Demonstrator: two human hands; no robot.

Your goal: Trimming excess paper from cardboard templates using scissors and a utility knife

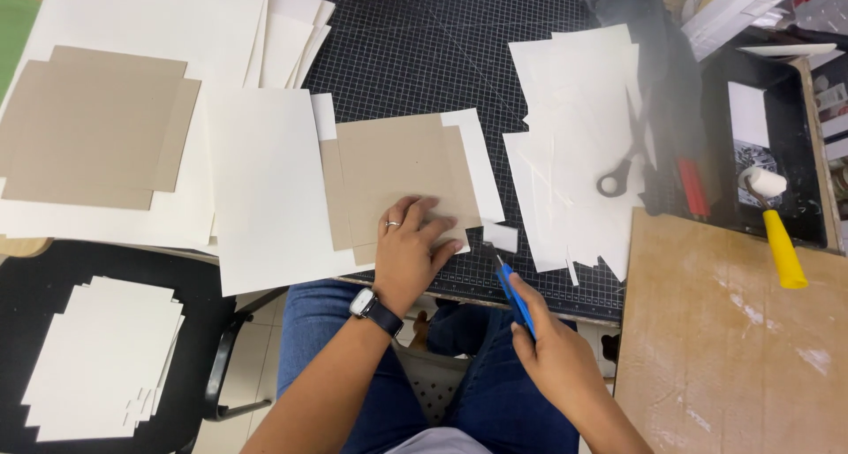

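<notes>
- You sit at a table [583, 311] covered by a dark gridded cutting mat [424, 56]; beyond its near edge your jeans and a pale tiled floor show.
- To the right lies a bare wooden board [724, 330], and behind it a black tray [799, 154] holds a small paint roller with a yellow handle [776, 233].
- White sheets [256, 180] are stacked on the left of the table, with brown card pieces [93, 127] on top of them; more white cut pieces [102, 357] rest on a black chair [199, 330] at lower left.
- A loose heap of white offcuts [574, 145] lies on the right of the mat, with scissors [629, 158] on it.
- Your left hand [408, 251], fingers spread, presses flat on the near right part of the brown card [397, 167], which lies mid-mat on a white sheet that shows past its edges.
- Your right hand [552, 352] is closed around a blue craft knife [514, 297], just right of the left hand; its tip points toward the card's near right corner, close to a small white scrap [501, 236].
- I cannot tell whether the blade touches the paper.
- The things at the top right corner are cut off and hard to make out, and a grey haze blurs the area by the scissors.
</notes>
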